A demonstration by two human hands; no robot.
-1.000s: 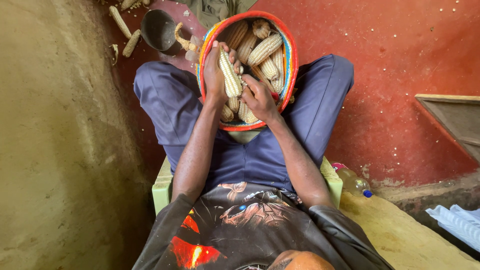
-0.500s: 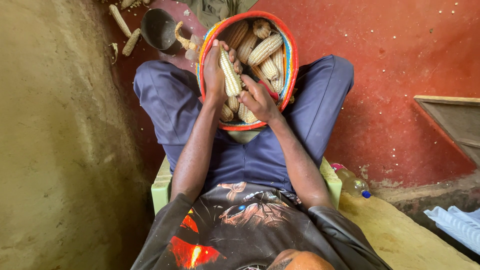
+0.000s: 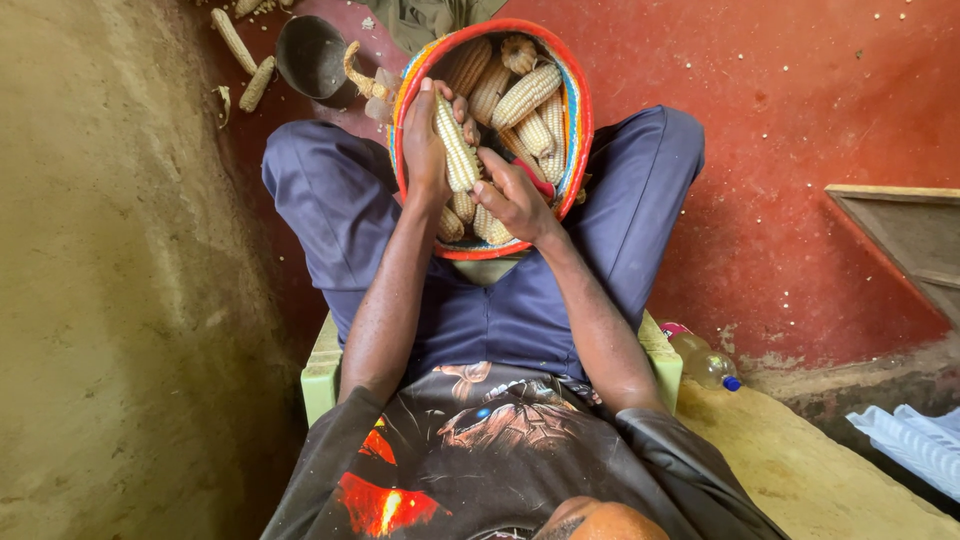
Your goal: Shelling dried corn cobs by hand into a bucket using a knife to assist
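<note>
Corn cob (image 3: 457, 150) at top centre, upright, gripped in left hand (image 3: 425, 140) over woven basket (image 3: 578, 120) of cobs on lap. Right hand (image 3: 515, 195) curled loosely, thumb touching cob's lower end. Metal pot (image 3: 310, 55) upper left on red floor.

The lower cobs in the round woven basket with the red rim (image 3: 578, 120) lay hidden behind the left hand (image 3: 425, 150) and right hand (image 3: 515, 200). The dark metal pot (image 3: 310, 55) and the white folded sheet (image 3: 915, 445) were cut off by the picture's edges
</note>
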